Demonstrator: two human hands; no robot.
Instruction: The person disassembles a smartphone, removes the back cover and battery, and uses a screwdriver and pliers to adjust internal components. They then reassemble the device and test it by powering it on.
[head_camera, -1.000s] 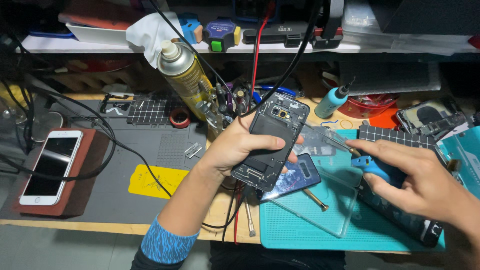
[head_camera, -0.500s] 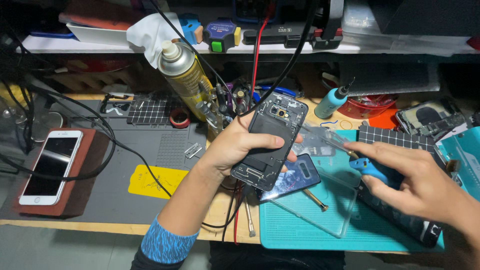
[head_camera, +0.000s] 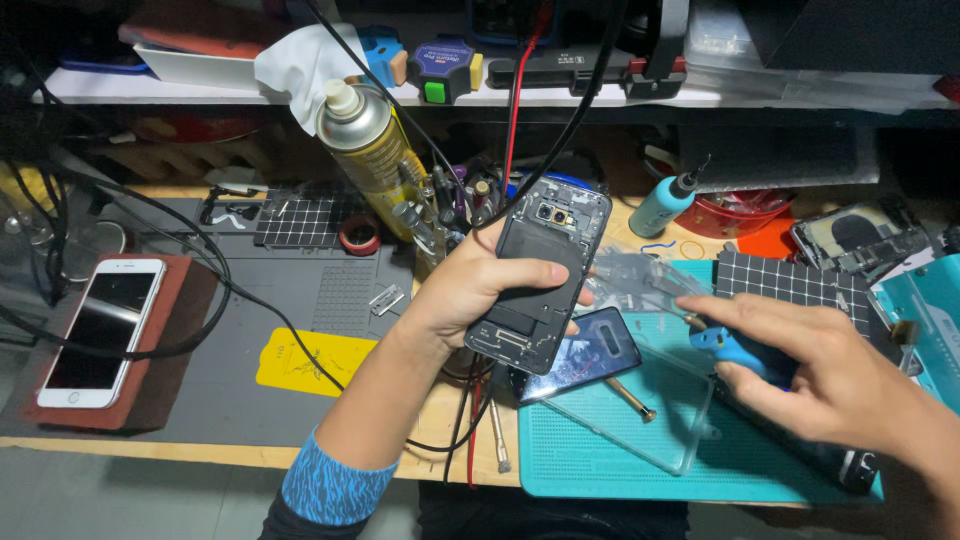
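Midway, apparently: holding an opened black phone frame (head_camera: 540, 275) upright at centre, left hand (head_camera: 470, 290) fingers wrapped round it, back cover (head_camera: 578, 352) already lying beneath. Right hand (head_camera: 830, 375) pinching a blue screwdriver (head_camera: 735, 350), fingers closed. Standing far left, a yellow-labelled spray can (head_camera: 365, 145); lying nearer, a yellow sticker (head_camera: 310, 362).

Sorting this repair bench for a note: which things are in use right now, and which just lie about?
In use:
left hand holding the opened black phone
right hand gripping the blue tool

Lying about:
white phone on a brown pad
spray can
yellow sheet
tape roll
dark blue back cover
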